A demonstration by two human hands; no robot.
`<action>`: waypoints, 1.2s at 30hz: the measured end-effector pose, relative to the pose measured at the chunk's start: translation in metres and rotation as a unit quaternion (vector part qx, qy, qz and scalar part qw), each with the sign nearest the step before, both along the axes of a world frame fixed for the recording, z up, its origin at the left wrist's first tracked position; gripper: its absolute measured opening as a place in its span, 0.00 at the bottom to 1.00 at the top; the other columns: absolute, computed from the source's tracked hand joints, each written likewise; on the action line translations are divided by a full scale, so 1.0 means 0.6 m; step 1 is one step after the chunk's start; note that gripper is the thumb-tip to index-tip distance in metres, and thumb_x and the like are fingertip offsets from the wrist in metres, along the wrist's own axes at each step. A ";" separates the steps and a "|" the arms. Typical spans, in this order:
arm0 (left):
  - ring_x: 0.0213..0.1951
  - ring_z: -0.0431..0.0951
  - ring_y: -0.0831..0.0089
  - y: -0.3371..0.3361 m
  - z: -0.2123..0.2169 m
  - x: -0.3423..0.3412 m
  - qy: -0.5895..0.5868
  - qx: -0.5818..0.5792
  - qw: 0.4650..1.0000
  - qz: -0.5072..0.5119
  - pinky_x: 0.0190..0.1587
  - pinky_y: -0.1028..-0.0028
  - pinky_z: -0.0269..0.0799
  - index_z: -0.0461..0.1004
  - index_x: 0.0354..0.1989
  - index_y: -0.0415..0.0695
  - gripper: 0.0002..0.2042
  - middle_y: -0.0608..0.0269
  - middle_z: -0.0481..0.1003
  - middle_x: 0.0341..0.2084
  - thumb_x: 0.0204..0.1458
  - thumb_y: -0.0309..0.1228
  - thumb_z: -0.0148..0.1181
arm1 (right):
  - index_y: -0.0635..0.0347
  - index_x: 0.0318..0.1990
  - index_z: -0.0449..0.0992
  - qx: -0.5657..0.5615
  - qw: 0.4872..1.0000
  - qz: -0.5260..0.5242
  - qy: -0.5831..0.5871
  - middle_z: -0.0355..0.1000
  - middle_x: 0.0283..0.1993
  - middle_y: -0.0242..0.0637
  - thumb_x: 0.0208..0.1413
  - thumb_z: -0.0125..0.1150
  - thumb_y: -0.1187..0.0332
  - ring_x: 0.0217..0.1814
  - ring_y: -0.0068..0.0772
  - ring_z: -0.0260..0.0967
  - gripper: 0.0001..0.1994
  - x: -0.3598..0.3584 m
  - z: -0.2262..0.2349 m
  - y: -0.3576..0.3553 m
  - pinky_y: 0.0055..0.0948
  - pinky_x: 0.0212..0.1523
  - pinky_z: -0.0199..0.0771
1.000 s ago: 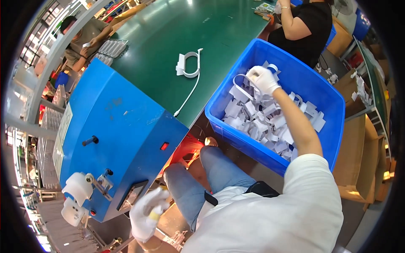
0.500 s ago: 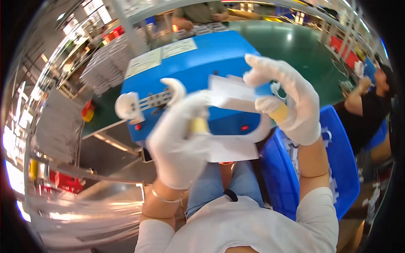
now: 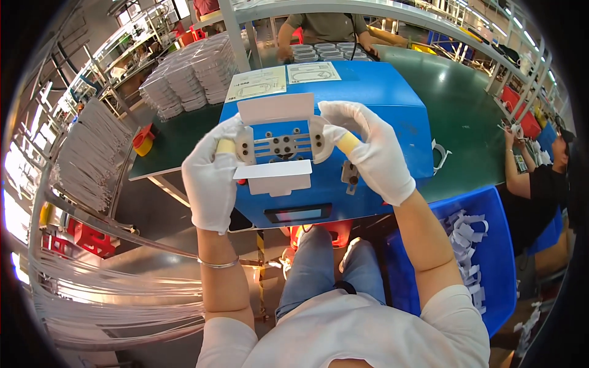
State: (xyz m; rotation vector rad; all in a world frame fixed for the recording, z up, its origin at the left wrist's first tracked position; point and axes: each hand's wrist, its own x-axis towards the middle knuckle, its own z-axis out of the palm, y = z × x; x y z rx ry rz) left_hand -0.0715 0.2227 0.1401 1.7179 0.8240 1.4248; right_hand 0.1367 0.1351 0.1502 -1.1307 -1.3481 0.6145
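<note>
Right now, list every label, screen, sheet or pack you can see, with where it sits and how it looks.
Two white instruction sheets: flat on the blue machine's top, rectangular, with line drawings.
Small screen: low on the machine's front, dark-framed, bluish, rectangular.
White card piece: between both hands at the machine front, flaps above and below.
Stacks of clear packs: upper left on the green table.

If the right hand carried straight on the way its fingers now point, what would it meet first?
The right hand points leftward across the fixture on the blue machine. Going on, it would likely first meet the white card piece it already grips, then the left hand on the other side. Depth is hard to judge here.
</note>
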 end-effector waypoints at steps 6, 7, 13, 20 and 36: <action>0.25 0.68 0.83 0.010 -0.074 -0.008 -0.029 0.136 0.989 0.058 0.27 0.84 0.66 0.68 0.47 0.38 0.18 0.66 0.73 0.33 0.61 0.41 0.47 | 0.66 0.53 0.68 -0.004 0.997 0.074 -0.018 0.67 0.53 0.37 0.57 0.58 0.62 0.57 0.27 0.62 0.20 0.022 0.003 0.020 0.27 0.60 0.58; 0.24 0.68 0.84 -0.024 -0.089 -0.007 -0.074 -0.043 0.996 0.030 0.24 0.83 0.64 0.69 0.42 0.38 0.16 0.66 0.70 0.28 0.60 0.41 0.49 | 0.66 0.53 0.68 0.000 0.997 0.079 -0.021 0.67 0.53 0.37 0.57 0.58 0.62 0.57 0.27 0.62 0.20 0.028 0.010 0.023 0.27 0.60 0.58; 0.18 0.74 0.75 -0.069 -0.096 0.027 -0.130 -0.273 0.937 -0.175 0.20 0.78 0.72 0.72 0.38 0.32 0.12 0.55 0.76 0.30 0.59 0.32 0.50 | 0.65 0.42 0.73 0.074 0.989 0.038 -0.125 0.72 0.41 0.34 0.57 0.57 0.70 0.42 0.20 0.68 0.09 0.004 0.036 0.066 0.19 0.32 0.75; 0.18 0.75 0.75 -0.038 -0.091 -0.001 -0.050 -0.301 0.930 -0.206 0.21 0.78 0.74 0.74 0.37 0.33 0.10 0.56 0.76 0.25 0.58 0.28 0.50 | 0.66 0.37 0.74 0.049 0.973 -0.027 -0.225 0.71 0.32 0.34 0.57 0.55 0.68 0.35 0.19 0.66 0.09 -0.038 0.052 0.072 0.20 0.39 0.66; 0.37 0.75 0.60 -0.058 0.021 -0.542 0.233 0.208 0.490 0.814 0.40 0.65 0.69 0.76 0.39 0.40 0.12 0.50 0.75 0.34 0.46 0.30 0.57 | 0.61 0.55 0.69 0.075 0.958 -0.123 -0.247 0.69 0.52 0.38 0.61 0.51 0.60 0.57 0.32 0.66 0.19 0.060 0.041 -0.021 0.30 0.60 0.60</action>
